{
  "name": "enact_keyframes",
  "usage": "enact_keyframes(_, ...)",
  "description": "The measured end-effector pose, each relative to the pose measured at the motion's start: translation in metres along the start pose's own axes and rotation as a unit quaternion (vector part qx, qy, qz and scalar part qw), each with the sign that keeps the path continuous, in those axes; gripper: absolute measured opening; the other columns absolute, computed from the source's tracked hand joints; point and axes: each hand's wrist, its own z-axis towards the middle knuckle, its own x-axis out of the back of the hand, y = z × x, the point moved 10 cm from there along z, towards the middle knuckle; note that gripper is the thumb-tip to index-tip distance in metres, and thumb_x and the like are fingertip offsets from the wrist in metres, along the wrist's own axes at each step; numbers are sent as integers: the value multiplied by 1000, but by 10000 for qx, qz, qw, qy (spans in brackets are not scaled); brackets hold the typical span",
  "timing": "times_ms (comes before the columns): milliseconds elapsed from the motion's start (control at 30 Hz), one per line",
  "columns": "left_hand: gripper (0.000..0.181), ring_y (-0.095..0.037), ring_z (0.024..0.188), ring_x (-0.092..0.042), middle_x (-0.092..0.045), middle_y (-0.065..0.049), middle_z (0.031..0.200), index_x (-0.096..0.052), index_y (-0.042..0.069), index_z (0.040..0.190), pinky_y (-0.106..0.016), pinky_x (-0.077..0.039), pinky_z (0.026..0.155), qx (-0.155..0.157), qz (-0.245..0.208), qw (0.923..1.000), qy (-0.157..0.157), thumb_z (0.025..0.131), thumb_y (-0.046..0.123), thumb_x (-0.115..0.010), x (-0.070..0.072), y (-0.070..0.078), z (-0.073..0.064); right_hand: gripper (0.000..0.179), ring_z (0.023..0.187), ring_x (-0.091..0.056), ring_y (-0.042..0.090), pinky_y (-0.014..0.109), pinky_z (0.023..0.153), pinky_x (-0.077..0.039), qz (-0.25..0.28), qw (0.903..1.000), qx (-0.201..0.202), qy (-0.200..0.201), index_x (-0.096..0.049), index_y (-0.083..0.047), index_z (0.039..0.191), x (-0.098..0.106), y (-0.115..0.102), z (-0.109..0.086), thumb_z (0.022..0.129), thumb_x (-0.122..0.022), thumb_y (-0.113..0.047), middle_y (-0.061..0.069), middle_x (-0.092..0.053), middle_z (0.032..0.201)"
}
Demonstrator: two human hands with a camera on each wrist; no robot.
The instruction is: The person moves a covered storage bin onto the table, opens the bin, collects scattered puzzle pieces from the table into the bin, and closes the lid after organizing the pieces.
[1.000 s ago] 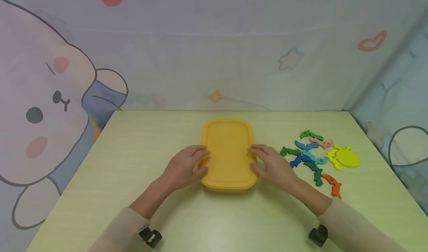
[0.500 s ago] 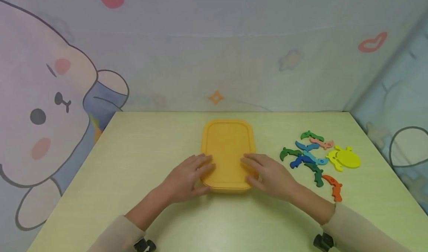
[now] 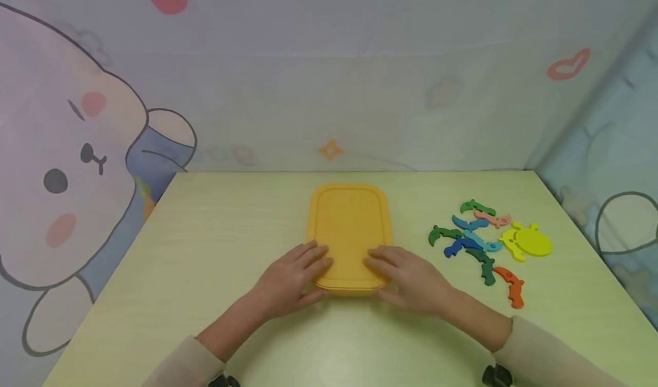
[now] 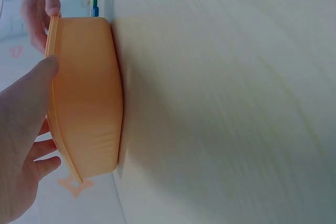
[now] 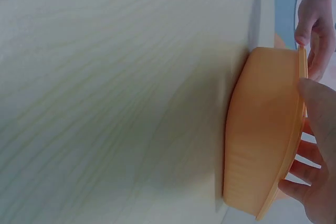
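Note:
A yellow plastic box (image 4: 86, 98) with rounded corners stands on the table, its lid (image 3: 349, 218) on top. At the lid's near left corner is my left hand (image 3: 288, 283), fingers over the top and thumb at the front rim. My right hand (image 3: 415, 279) mirrors it at the near right corner. Both wrist views show the thumbs touching the lid's rim, fingers spread and slightly bent. The side wall (image 5: 262, 124) tapers down to the tabletop. What lies inside the box is hidden.
Several colourful flat animal-like pieces lie right of the box, including an orange piece (image 3: 511, 287), a dark green piece (image 3: 484, 266) and a pink piece (image 3: 492, 218). A yellow turtle-shaped piece (image 3: 533, 242) lies farthest right. A patterned cloth (image 3: 360, 90) hangs behind the table (image 3: 231, 216).
Both hands have slid from the lid's long sides toward its near corners, thumbs now at the front rim. The box and the coloured pieces have stayed in place.

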Motion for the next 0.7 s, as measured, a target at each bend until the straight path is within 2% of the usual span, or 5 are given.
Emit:
enact_keyframes(300, 55, -30, 124, -46, -53, -11, 131, -57, 9, 124, -37, -41, 100, 99, 21, 9999, 123, 83, 45, -63, 0, 0, 0, 55, 115, -52, 24, 39, 94, -46, -191, 9998, 20, -106, -58, -14, 124, -2, -3, 0, 78, -71, -40, 5, -56, 127)
enact_keyframes(500, 54, -30, 122, -47, -54, -11, 129, -58, 8, 123, -36, -42, 100, 7, 194, 9994, 297, 83, 44, -64, 2, 3, -2, 56, 115, -53, 26, 39, 93, -47, -404, 9989, 215, -75, -59, -12, 123, -2, -6, 0, 77, -71, -41, 7, -57, 125)
enact_keyframes(700, 52, -30, 123, -47, -54, -11, 129, -57, 9, 123, -36, -42, 100, -6, 231, 9994, 253, 84, 43, -63, 1, 3, -1, 56, 113, -55, 26, 39, 92, -47, -612, 9972, 435, 64, -60, -10, 122, -2, -9, -2, 76, -72, -41, 8, -59, 124)
